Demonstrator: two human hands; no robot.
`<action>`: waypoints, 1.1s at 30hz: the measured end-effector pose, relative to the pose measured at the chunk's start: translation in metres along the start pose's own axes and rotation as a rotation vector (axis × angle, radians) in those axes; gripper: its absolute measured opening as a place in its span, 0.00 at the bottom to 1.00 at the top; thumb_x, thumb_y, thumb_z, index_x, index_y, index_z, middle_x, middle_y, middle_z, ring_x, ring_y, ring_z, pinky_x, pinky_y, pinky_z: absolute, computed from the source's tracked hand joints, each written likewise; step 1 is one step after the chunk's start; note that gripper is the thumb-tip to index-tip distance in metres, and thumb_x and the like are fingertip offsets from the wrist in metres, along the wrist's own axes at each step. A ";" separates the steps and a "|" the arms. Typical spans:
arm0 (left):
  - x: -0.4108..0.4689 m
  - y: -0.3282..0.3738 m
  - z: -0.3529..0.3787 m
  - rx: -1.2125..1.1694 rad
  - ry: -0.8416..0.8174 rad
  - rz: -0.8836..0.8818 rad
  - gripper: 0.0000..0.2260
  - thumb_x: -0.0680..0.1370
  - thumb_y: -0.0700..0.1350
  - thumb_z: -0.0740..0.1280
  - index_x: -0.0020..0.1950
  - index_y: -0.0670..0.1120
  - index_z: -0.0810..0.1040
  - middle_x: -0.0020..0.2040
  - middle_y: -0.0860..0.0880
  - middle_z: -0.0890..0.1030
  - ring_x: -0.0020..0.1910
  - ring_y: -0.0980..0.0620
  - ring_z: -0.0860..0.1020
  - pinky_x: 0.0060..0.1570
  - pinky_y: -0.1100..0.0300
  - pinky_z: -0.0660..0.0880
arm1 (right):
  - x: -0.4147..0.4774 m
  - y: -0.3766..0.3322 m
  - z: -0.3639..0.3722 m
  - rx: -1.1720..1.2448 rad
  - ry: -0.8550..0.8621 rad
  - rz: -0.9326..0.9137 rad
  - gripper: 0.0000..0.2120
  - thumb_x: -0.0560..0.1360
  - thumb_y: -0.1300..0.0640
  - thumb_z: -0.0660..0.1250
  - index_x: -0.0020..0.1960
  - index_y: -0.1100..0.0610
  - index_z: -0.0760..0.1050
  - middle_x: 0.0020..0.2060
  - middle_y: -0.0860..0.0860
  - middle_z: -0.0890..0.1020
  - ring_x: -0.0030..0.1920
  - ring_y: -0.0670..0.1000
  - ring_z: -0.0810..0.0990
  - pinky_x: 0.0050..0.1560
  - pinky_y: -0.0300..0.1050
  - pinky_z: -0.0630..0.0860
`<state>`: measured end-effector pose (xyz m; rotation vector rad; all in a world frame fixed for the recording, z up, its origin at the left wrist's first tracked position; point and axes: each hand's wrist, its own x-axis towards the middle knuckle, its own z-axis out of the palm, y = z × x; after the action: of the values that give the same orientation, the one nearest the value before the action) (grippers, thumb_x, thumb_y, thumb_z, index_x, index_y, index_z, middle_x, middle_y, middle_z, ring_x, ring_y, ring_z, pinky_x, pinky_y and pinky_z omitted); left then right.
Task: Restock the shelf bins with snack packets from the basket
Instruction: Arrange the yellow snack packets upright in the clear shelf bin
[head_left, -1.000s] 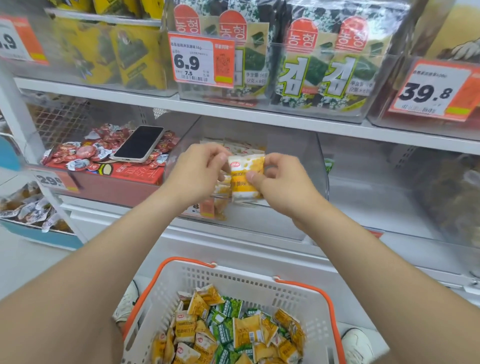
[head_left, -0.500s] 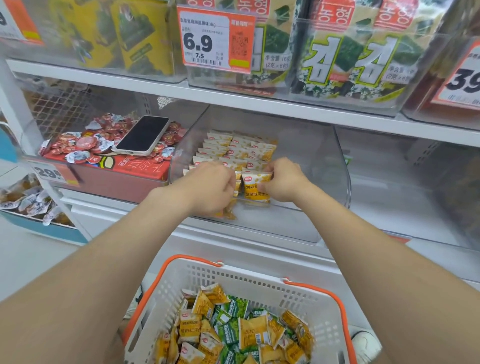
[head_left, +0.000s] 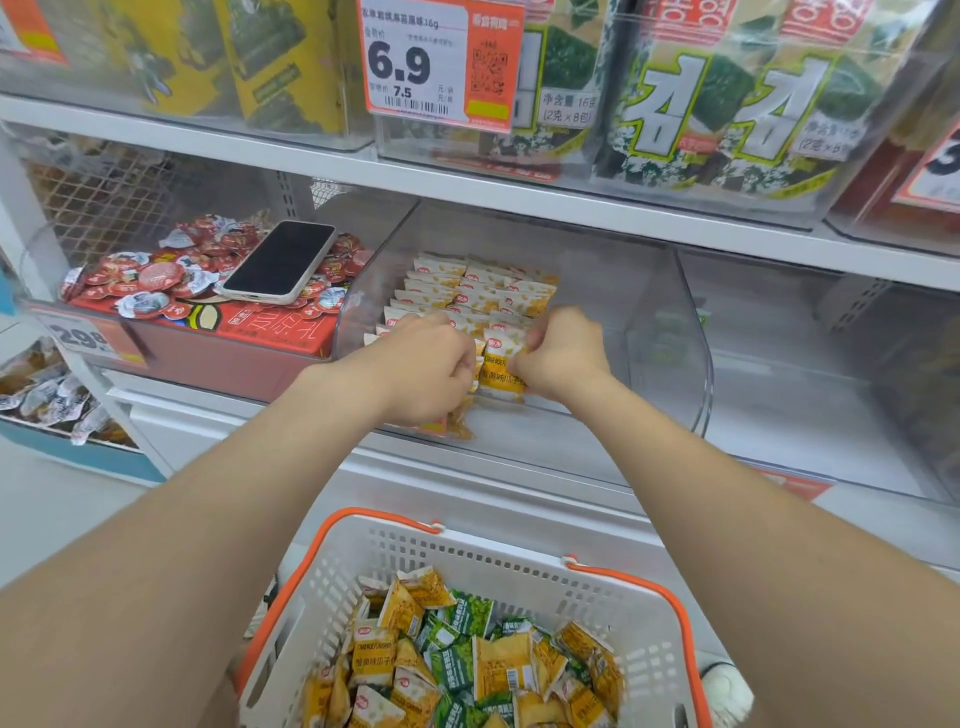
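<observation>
Packet (head_left: 501, 375) pinched by fingers of left hand (head_left: 421, 364) and right hand (head_left: 563, 353), seemingly near bin (head_left: 691, 338) front edge.

The person's left hand (head_left: 421, 364) and right hand (head_left: 563, 356) are bare, and both forearms are bare all the way to the lower edge of view. On one foot, low at the right, sits a white shoe (head_left: 727, 688) with a rounded, lightly textured toe, only partly in view

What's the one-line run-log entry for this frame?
phase: placing | left hand: holds yellow packet | right hand: pinches same packet | clear bin: partly filled | basket: holds packets
</observation>
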<state>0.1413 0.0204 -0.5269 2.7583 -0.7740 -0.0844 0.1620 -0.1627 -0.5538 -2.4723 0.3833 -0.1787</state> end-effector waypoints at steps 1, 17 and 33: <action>0.000 0.000 0.000 0.003 -0.005 -0.001 0.11 0.82 0.43 0.60 0.57 0.48 0.83 0.56 0.44 0.76 0.59 0.43 0.72 0.59 0.55 0.65 | -0.002 0.000 0.002 -0.046 -0.021 -0.046 0.09 0.69 0.61 0.73 0.40 0.52 0.73 0.47 0.53 0.81 0.47 0.54 0.79 0.43 0.40 0.73; -0.028 0.013 -0.001 -0.017 0.309 0.016 0.03 0.77 0.48 0.68 0.50 0.52 0.77 0.51 0.49 0.74 0.55 0.44 0.75 0.55 0.45 0.75 | -0.063 -0.008 -0.050 -0.192 0.021 -0.347 0.09 0.73 0.55 0.62 0.50 0.52 0.78 0.42 0.54 0.82 0.49 0.61 0.79 0.48 0.52 0.80; -0.101 0.029 0.143 0.357 -0.740 -0.019 0.08 0.80 0.41 0.63 0.41 0.45 0.75 0.38 0.49 0.74 0.33 0.47 0.72 0.33 0.53 0.72 | -0.208 0.036 -0.010 -0.833 -0.796 -0.655 0.05 0.79 0.59 0.62 0.44 0.54 0.70 0.39 0.51 0.72 0.34 0.52 0.75 0.29 0.44 0.66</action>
<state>0.0216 0.0136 -0.6576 3.0671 -1.0020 -1.1178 -0.0459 -0.1307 -0.5750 -3.0818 -0.8608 0.8445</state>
